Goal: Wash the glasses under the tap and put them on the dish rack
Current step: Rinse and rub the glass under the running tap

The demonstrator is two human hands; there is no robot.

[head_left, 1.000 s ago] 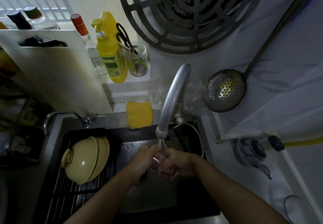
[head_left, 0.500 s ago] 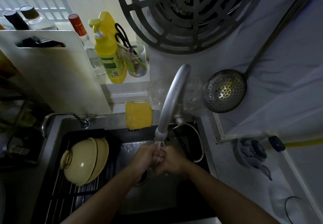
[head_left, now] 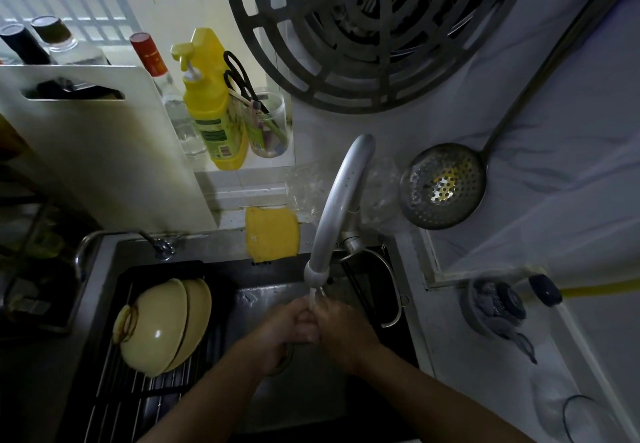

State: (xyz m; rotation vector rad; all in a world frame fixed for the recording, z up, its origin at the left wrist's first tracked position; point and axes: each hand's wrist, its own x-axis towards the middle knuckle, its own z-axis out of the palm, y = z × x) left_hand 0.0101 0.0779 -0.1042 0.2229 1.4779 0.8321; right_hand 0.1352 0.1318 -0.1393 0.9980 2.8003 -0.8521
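Both hands are held together right under the tap (head_left: pixel 337 207), with water running onto them. The left hand (head_left: pixel 277 330) and right hand (head_left: pixel 341 326) are pressed knuckle to knuckle, fingers curled inward. A second ago they were a bit apart and something clear and glinting could be made out between them, probably a small glass; now they've been drawn up closer to the spout and closed tight, so whatever is being rubbed is hidden. Whether a glass is actually gripped in there can't be told from this view.

So the rinsing step is judged to be in hand, with nothing ready to be racked yet.

The rack (head_left: pixel 145 387) is just left of the left hand, over the sink (head_left: pixel 311 397), and two bowls (head_left: pixel 162 325) are already leaned on it, with bare bars left nearer the person. One glass (head_left: pixel 588 418) is seen well off to the right of the right hand, down on the counter, apparently not washed yet. A yellow cloth (head_left: pixel 272 233) is draped on the ledge beyond the hands, and a skimmer (head_left: pixel 443 190) is hung up past the right hand
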